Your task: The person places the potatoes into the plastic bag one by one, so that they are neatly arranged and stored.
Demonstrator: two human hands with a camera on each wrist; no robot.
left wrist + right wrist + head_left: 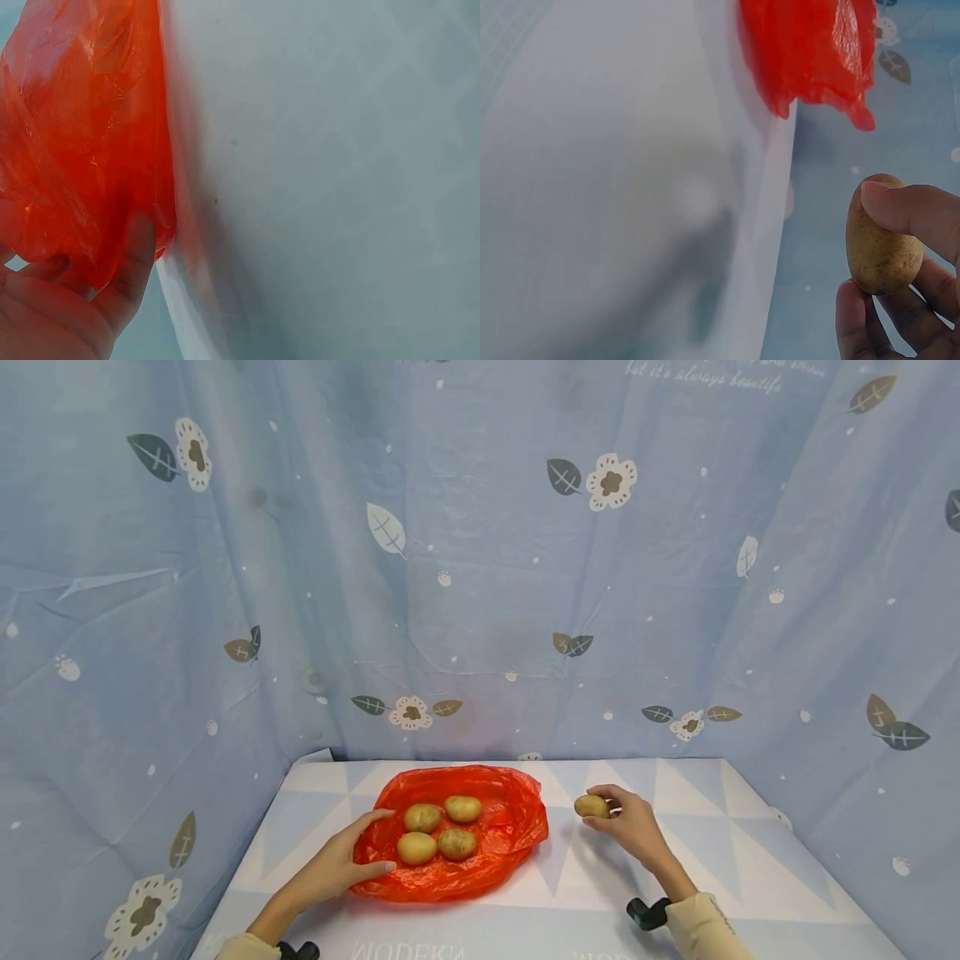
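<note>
A red plastic bag (pixel 517 827) lies opened out on the table, with several potatoes (pixel 457 844) in it. My left hand (pixel 337 862) rests against the bag's left side, thumb and fingers spread wide apart over its rim. In the left wrist view the thumb (pixel 135 262) lies nearly straight along the crinkled red plastic (pixel 90 150), which partly veils the fingertips. To the right of the bag, my right hand (pixel 633 827) pinches one potato (pixel 592 806) between thumb and fingers, raised over the table. The right wrist view shows this potato (pixel 881 240) as oval, yellow-brown and unpeeled.
The table (pixel 720 843) has a pale cloth with triangles and printed lettering. Blue curtains (pixel 480 568) with flowers and leaves hang behind it and at both sides. A black wrist device (pixel 647 913) sits at the right cuff.
</note>
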